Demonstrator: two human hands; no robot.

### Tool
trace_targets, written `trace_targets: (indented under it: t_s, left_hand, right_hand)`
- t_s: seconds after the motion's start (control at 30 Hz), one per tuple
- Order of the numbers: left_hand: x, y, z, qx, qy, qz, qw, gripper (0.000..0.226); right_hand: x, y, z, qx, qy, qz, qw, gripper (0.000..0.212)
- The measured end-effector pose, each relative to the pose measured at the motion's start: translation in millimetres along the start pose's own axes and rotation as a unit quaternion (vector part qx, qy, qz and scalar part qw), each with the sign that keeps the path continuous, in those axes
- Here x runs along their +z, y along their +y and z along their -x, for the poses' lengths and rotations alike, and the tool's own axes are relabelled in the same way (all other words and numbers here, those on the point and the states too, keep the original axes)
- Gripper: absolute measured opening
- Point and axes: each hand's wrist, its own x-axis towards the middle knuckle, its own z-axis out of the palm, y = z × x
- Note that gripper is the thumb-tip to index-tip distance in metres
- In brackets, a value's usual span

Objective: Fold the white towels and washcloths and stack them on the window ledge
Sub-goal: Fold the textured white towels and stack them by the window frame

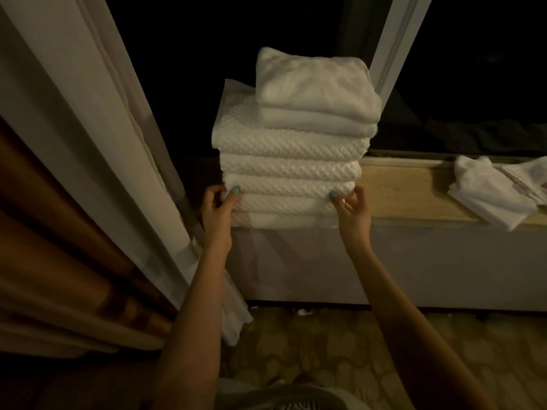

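Head view: a towel stack [290, 161] is seen at the L end of the window ledge [408, 196], a flat, pale, wood-look shelf. No other holder is made out clearly. Only a greyish curved rim [284, 390] is caught at the btm edge, and its contents can't be read.

The stack is built of several thick folded towels w/ a raised diamond weave, their rounded fold edges turned toward the camera. Two smoother plain towels [316, 87] are laid on top, set back & toward the R. A thinner, smooth layer is seen at the very btm.

The left hand [217, 205] is placed at the stack's lower L corner: thumb pressed on the front fold, fingers curled round the side. The right hand [352, 208] is placed at the lower R corner, thumb on the front & fingers curled at the end of the same layers. Both grips are closed on the lower layers, so the stack is held btwn the hands, w/ most of it rising above them.

Loose white cloths [497, 190] are left crumpled on the ledge well to the R, overhanging its front edge. A cream curtain [74, 113] & a brown drape [44, 247] are hung at L. Dark glass & a white window frame [393, 39] are seen behind, w/ a patterned floor [325, 350] below.
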Motion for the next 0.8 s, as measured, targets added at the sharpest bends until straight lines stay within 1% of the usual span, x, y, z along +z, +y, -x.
trace_targets:
  t_s: [0.07,0.13,0.2,0.23,0.3,0.33,0.4,0.47,0.57,0.67,0.7,0.8]
  left_hand:
    - [0.5,-1.7,-1.1,-0.003,-0.003,0.020,1.000,0.011]
    - [-0.5,-6.3,0.0,-0.006,-0.008,0.036,0.999,0.016]
    - [-1.2,-14.5,4.7,-0.007,-0.006,0.029,1.000,0.034]
    - [-0.4,-16.7,8.0,-0.006,0.007,0.015,1.000,0.042]
    - [1.0,-22.4,10.4,-0.005,0.046,-0.012,0.999,0.046]
    - [1.5,-24.3,9.9,-0.011,0.056,-0.014,0.998,0.045]
    - [3.5,-22.8,10.1,-0.047,0.060,-0.004,0.997,0.042]
    - [8.1,-19.4,13.4,-0.077,0.058,0.044,0.994,0.045]
    - [12.0,-19.6,17.4,-0.066,0.075,0.075,0.992,0.045]
    - [10.8,-19.2,16.5,-0.072,0.070,0.094,0.990,0.035]
    - [10.0,-20.0,16.4,-0.070,0.064,0.099,0.991,0.032]
    - [9.2,-22.3,19.6,-0.058,0.052,0.104,0.992,0.029]
  right_hand:
    - [-1.8,-1.3,-4.1,-0.004,0.007,0.014,1.000,0.019]
    - [-3.1,1.1,-6.0,-0.009,0.007,0.030,0.999,0.020]
    - [-5.4,7.0,-4.1,-0.007,0.007,0.041,0.999,0.029]
    - [-7.1,10.7,-1.6,-0.001,0.008,0.044,0.999,0.037]
    - [-10.9,21.5,4.4,0.020,0.000,0.055,0.998,0.051]
    - [-12.2,28.5,7.8,0.027,-0.012,0.064,0.998,0.052]
    - [-11.1,35.5,16.5,0.040,-0.025,0.064,0.997,0.049]
    - [-8.8,39.0,17.5,0.044,-0.009,0.046,0.998,0.045]
    - [-6.6,32.9,14.6,0.033,0.001,0.022,0.999,0.030]
    - [-8.3,26.3,10.3,0.025,0.016,0.016,0.999,0.011]
    - [-9.0,25.1,9.6,0.023,0.022,0.020,0.999,0.010]
    - [-9.5,24.9,7.9,0.026,0.033,0.019,0.999,0.018]
